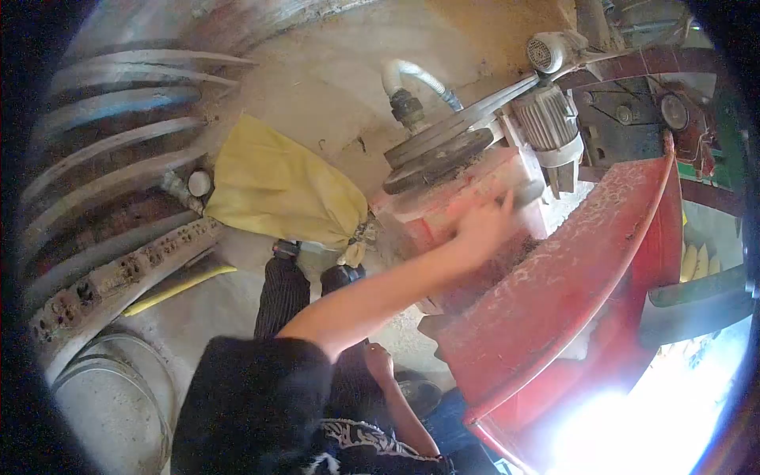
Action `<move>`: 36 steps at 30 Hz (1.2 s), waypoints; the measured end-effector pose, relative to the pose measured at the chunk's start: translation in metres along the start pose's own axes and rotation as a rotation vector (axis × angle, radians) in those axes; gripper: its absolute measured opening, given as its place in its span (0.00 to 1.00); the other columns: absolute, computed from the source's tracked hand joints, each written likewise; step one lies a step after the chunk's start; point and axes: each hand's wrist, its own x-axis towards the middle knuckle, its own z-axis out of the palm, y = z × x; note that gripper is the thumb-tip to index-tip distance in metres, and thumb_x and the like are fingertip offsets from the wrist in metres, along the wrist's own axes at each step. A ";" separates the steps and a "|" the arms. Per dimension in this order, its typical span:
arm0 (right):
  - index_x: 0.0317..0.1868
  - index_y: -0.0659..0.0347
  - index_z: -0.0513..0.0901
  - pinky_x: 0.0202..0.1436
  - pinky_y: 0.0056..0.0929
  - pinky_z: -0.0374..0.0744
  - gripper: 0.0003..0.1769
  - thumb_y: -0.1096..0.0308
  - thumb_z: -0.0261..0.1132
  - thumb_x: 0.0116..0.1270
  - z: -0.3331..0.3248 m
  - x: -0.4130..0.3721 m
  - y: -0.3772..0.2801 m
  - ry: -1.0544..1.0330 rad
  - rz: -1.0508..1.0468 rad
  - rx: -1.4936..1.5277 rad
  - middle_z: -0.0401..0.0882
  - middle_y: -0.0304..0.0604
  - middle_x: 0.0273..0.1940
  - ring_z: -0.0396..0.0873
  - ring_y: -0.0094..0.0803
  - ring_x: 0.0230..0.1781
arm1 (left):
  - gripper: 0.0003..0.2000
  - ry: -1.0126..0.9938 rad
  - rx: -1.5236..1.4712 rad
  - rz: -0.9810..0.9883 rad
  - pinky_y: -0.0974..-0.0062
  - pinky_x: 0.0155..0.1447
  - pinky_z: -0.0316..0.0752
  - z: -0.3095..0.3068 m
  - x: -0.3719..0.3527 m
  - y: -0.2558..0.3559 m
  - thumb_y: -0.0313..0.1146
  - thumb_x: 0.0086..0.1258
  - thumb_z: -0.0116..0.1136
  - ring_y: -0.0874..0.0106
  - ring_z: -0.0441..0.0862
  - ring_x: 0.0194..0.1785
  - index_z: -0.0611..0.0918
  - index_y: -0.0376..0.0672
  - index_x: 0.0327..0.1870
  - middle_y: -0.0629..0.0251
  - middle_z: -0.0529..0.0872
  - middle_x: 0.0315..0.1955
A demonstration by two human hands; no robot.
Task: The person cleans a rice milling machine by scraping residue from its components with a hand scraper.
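My left hand (484, 226) reaches across to the right over a dusty pink-red machine housing (451, 198). It is blurred by motion, with a finger stretched out near the mouth of a large red metal hopper (554, 277). Lower down, beside my dark striped trouser leg, my right hand (380, 362) rests with its fingers curled in; nothing shows in it. A yellow cloth bag (277, 186) spreads over the floor by my feet, its gathered neck close to the housing.
An electric motor (546, 119) and a belt pulley (435, 162) sit behind the housing, with a bent hose (412, 75) nearby. Curved ribs (119, 103) and a perforated beam (119, 273) line the left side. Strong light glares at lower right, near several yellow corn cobs (697, 261).
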 end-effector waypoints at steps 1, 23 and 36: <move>0.42 0.55 0.81 0.48 0.48 0.77 0.14 0.56 0.54 0.67 0.000 0.000 0.000 0.011 -0.029 -0.088 0.81 0.57 0.38 0.80 0.56 0.41 | 0.31 0.001 -0.011 -0.001 0.61 0.23 0.78 0.005 0.010 0.005 0.32 0.66 0.48 0.56 0.83 0.25 0.58 0.46 0.72 0.42 0.81 0.36; 0.42 0.61 0.81 0.50 0.48 0.76 0.19 0.56 0.50 0.69 -0.001 -0.004 -0.009 0.049 0.050 0.026 0.81 0.57 0.42 0.79 0.54 0.46 | 0.32 0.036 -0.087 0.038 0.65 0.26 0.80 0.003 -0.113 -0.023 0.29 0.63 0.51 0.58 0.83 0.25 0.58 0.45 0.71 0.51 0.82 0.30; 0.43 0.59 0.81 0.49 0.48 0.76 0.17 0.57 0.52 0.68 0.023 -0.034 -0.012 0.075 0.008 -0.041 0.81 0.55 0.43 0.79 0.54 0.45 | 0.35 -0.045 -0.120 -0.031 0.57 0.28 0.78 -0.035 -0.100 -0.044 0.27 0.63 0.49 0.57 0.83 0.27 0.54 0.49 0.73 0.49 0.82 0.29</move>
